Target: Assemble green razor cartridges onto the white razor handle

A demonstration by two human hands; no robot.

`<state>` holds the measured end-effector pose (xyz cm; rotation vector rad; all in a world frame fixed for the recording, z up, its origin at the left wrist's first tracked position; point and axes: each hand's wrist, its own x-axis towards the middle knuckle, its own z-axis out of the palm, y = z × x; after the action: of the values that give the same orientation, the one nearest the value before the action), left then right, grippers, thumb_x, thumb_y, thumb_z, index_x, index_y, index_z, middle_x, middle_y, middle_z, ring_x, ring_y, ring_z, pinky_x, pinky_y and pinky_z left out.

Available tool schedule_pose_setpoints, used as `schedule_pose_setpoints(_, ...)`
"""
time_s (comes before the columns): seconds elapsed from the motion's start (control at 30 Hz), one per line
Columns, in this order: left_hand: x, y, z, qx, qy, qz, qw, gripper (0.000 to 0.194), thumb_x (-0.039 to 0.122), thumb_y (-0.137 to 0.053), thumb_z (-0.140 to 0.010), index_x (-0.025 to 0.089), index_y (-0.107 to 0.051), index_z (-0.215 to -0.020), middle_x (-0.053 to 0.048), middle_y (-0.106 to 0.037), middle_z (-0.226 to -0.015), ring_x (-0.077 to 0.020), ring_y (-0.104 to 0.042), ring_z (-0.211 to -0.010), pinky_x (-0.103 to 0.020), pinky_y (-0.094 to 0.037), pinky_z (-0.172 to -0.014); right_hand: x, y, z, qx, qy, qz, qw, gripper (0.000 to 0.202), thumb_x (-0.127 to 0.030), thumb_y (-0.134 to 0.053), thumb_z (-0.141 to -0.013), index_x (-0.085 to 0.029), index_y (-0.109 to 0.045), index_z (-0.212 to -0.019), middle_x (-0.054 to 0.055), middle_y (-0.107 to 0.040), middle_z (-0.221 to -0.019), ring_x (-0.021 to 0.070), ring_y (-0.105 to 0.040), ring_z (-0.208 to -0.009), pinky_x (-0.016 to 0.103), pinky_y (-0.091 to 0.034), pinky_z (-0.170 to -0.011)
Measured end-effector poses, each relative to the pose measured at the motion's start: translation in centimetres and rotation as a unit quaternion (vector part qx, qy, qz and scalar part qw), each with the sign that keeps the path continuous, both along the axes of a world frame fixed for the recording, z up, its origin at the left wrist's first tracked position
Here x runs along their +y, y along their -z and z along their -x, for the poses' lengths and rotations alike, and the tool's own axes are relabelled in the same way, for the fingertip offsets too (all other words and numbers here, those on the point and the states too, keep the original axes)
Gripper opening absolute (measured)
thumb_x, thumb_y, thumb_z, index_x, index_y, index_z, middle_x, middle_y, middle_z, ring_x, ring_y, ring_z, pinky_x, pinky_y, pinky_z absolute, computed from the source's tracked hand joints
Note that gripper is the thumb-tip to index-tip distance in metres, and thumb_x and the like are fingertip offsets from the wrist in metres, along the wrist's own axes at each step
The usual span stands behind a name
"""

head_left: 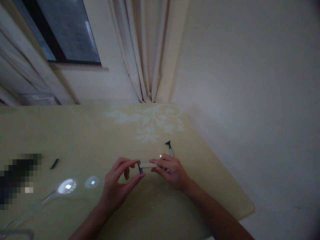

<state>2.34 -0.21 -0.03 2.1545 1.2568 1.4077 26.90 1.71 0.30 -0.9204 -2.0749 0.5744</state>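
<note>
My left hand (116, 185) pinches a small dark razor head (140, 167) by its two ends, between thumb and fingertips. In my right hand (172, 170), the fingers are closed on a slim off-white handle (148, 165), whose far end meets the middle of the razor head. Whether the two are joined, I cannot tell. Just beyond my right hand lies a razor (170, 148) with a black head and a grey-and-black handle, partly hidden by the hand. A small dark green strip, like another razor head (54, 163), rests on the table to the left.
The pale yellow-green table (100, 140) has a white floral pattern and a right edge near the wall (250, 83). Bright lamp reflections show on its left side. A pixelated dark patch covers the far left. Curtains (142, 43) and a window (67, 30) are behind.
</note>
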Motion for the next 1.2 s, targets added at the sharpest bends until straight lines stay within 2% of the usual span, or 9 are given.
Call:
schedule_pose_setpoints(0.13,-0.04,0.11,0.01,0.006,0.010,-0.008,1.000,0.029,0.028,-0.076,-0.095,0.024,-0.071,-0.122,-0.001,-0.064,-0.094,-0.0110,-0.057,-0.064,-0.025,-0.052,-0.064,-0.27,0.09,0.30,-0.008,-0.037,-0.002,0.999,0.046,-0.052,-0.057,-0.107,-0.017,-0.079,-0.127,0.006,-0.066,-0.084,0.0151,-0.061,-0.072,0.025,-0.047,-0.067)
schedule_pose_setpoints(0.33,-0.12,-0.23,-0.09,0.001,0.000,-0.011,1.000,0.032,0.030,-0.080,-0.091,0.024,-0.072,-0.122,0.000,-0.063,-0.090,-0.0117,-0.057,-0.064,-0.025,-0.053,-0.065,0.00,-0.15,-0.13,-0.004,0.006,-0.007,1.000,0.044,-0.049,-0.057,-0.108,-0.017,-0.078,-0.129,0.005,-0.064,-0.083,0.0150,-0.058,-0.070,0.026,-0.046,-0.066)
schedule_pose_setpoints(0.5,-0.04,-0.13,-0.09,0.007,0.009,-0.012,1.000,0.030,0.026,-0.077,-0.093,0.024,-0.071,-0.122,-0.001,-0.064,-0.093,-0.0108,-0.056,-0.064,-0.024,-0.052,-0.063,-0.22,0.27,0.32,-0.015,-0.028,-0.004,0.999,0.045,-0.050,-0.056,-0.108,-0.017,-0.078,-0.128,0.005,-0.065,-0.084,0.0155,-0.060,-0.074,0.026,-0.047,-0.069)
schedule_pose_setpoints(0.7,-0.17,-0.36,-0.24,0.002,0.009,-0.018,1.000,0.032,0.029,-0.080,-0.092,0.023,-0.070,-0.122,0.000,-0.062,-0.090,-0.0113,-0.056,-0.065,-0.025,-0.053,-0.066,0.02,0.09,-0.06,-0.008,0.011,0.005,1.000,0.043,-0.048,-0.057,-0.108,-0.018,-0.077,-0.130,0.004,-0.063,-0.084,0.0149,-0.058,-0.071,0.025,-0.046,-0.067)
schedule_pose_setpoints(0.87,-0.17,-0.23,-0.31,0.006,0.011,-0.014,1.000,0.030,0.032,-0.080,-0.092,0.023,-0.071,-0.119,0.000,-0.061,-0.089,-0.0109,-0.055,-0.062,-0.025,-0.053,-0.064,-0.02,0.14,0.05,-0.017,-0.014,-0.006,1.000,0.041,-0.047,-0.057,-0.108,-0.018,-0.078,-0.129,0.005,-0.064,-0.083,0.0151,-0.058,-0.071,0.025,-0.047,-0.067)
schedule_pose_setpoints(1.03,-0.21,-0.10,-0.33,0.006,0.008,-0.008,1.000,0.032,0.033,-0.080,-0.092,0.024,-0.071,-0.121,0.000,-0.062,-0.089,-0.0114,-0.055,-0.062,-0.026,-0.053,-0.064,0.10,0.10,-0.25,-0.011,0.018,-0.007,1.000,0.039,-0.046,-0.059,-0.108,-0.020,-0.076,-0.132,0.005,-0.064,-0.084,0.0159,-0.059,-0.073,0.026,-0.047,-0.067)
schedule_pose_setpoints(1.2,-0.17,-0.14,-0.40,0.007,0.018,-0.012,1.000,0.031,0.032,-0.080,-0.093,0.024,-0.070,-0.121,0.000,-0.063,-0.092,-0.0106,-0.055,-0.061,-0.025,-0.053,-0.063,-0.05,0.33,0.09,-0.027,-0.014,-0.026,0.999,0.041,-0.047,-0.056,-0.109,-0.019,-0.077,-0.131,0.006,-0.066,-0.085,0.0159,-0.060,-0.073,0.026,-0.048,-0.068)
